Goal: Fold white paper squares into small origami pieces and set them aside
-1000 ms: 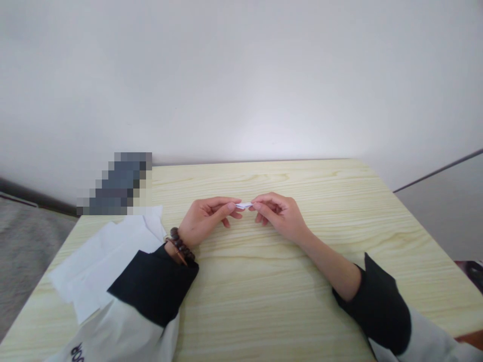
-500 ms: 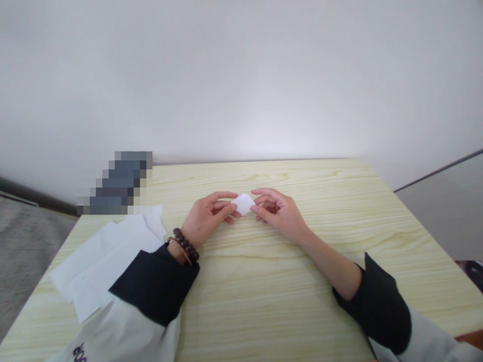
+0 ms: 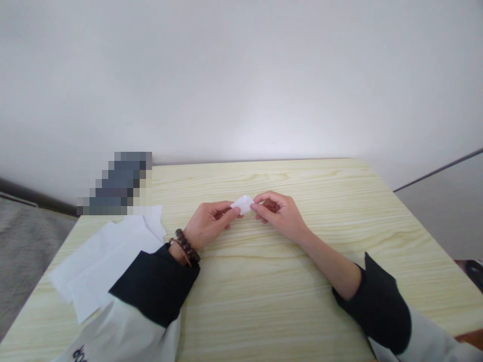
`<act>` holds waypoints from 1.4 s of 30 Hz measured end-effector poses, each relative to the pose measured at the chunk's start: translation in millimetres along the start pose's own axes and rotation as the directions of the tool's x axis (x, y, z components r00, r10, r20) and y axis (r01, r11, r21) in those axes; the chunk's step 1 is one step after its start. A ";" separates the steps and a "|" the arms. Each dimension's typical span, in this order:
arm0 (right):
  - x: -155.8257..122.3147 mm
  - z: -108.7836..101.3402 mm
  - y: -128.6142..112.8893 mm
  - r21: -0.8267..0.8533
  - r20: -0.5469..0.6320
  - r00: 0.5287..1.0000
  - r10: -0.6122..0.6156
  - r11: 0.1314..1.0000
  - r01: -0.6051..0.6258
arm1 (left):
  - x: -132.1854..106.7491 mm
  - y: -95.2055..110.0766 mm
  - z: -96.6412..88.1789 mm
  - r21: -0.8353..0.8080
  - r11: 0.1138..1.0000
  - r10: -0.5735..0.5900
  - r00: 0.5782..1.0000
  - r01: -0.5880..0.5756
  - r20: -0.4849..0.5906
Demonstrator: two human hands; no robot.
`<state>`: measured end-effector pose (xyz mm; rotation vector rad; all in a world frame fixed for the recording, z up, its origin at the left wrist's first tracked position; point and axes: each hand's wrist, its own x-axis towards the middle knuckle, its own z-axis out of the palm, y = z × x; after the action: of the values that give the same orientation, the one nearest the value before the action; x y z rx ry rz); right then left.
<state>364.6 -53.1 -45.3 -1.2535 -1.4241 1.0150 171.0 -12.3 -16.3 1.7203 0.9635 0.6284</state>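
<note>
Wall (image 3: pixel 241 75), plain and whitish, fills the upper view, crossed low on the right by a thin dark line (image 3: pixel 437 170). Against it stands the far edge of a table (image 3: pixel 264 311) with pale yellow wood grain; its near edge is cut off below. Past the surface's left edge shows grey, rough-looking floor (image 3: pixel 26 266). Two light sleeves with black cuffs reach in over the near side: the left sleeve (image 3: pixel 128 329) covers part of some overlapping white sheets (image 3: pixel 113 251) along the left edge, while the right sleeve (image 3: pixel 426 327) crosses toward the near right corner, out of view. At the far left corner a dark object (image 3: pixel 116 183) is pixelated past recognising. Beyond the right edge, a dark thing (image 3: pixel 474 271) and a brown one (image 3: pixel 471 338) are too cropped to name.

The left hand (image 3: pixel 211 221) and right hand (image 3: pixel 279 213) meet over the surface, nearer the far edge than the near one. Dark beads (image 3: pixel 184 245) and a thin coppery band circle the left wrist. Between the hands is a small folded white paper (image 3: pixel 244 203): the left thumb and fingers pinch its left end, the right thumb and fingertips its right corner. Whether it touches the wood cannot be told. Smallest is black lettering (image 3: pixel 79 354) on the left sleeve, partly cropped, apparently ending "OR".
</note>
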 end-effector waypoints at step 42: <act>4.4 0.5 5.4 -0.538 0.166 0.879 -0.446 0.706 0.460 | 5.4 -27.8 0.6 0.685 0.573 0.582 0.812 -0.449 0.045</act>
<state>365.0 -48.1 -50.1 -1.1875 -2.0186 0.2587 166.0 -3.7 -42.7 2.7069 0.8522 0.9047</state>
